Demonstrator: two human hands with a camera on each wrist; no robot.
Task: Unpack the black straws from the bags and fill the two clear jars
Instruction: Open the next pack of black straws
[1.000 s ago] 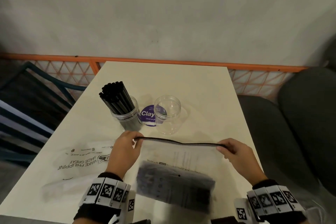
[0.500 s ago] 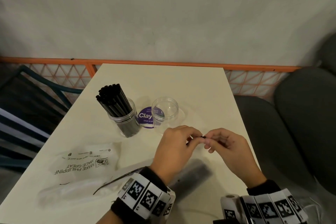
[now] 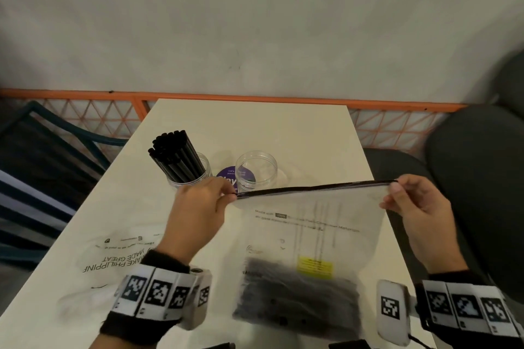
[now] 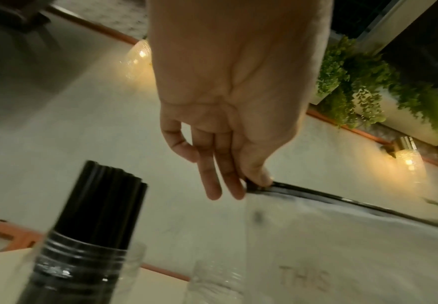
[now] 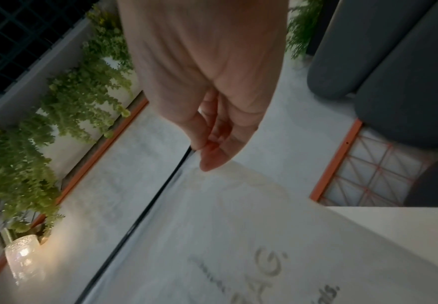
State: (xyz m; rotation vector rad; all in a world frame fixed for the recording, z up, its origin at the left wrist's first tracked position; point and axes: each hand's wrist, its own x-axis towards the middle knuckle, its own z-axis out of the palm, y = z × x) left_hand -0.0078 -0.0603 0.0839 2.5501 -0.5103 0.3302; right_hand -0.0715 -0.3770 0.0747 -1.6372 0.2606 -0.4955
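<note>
We hold a frosted translucent plastic bag [image 3: 309, 235] with a black zip strip along its top edge, stretched upright above the cream rectangular table [image 3: 255, 127]. Our left hand [image 3: 198, 212] pinches the strip's left corner between thumb and forefinger, the other fingers [image 4: 212, 181] hanging straight below; our right hand [image 3: 416, 207] pinches the right corner with its fingers curled in. A dark bundle of black plastic straws [image 3: 297, 300] lies across the bottom of the bag, below a small yellow label [image 3: 314, 266].

Beyond the bag stand two clear round plastic jars. The left jar [image 3: 195, 176] is packed with upright black straws [image 3: 175, 156] that lean to the left; the right jar [image 3: 255, 170] has nothing in it. A round purple sticker [image 3: 226, 177] lies flat on the table between them.

To the left, a flattened clear bag printed with black lettering [image 3: 119, 255] lies on the tabletop beside our left wrist. An orange lattice railing [image 3: 99, 119] runs behind the table, and a dark grey cushioned seat [image 3: 476, 178] is at the right.
</note>
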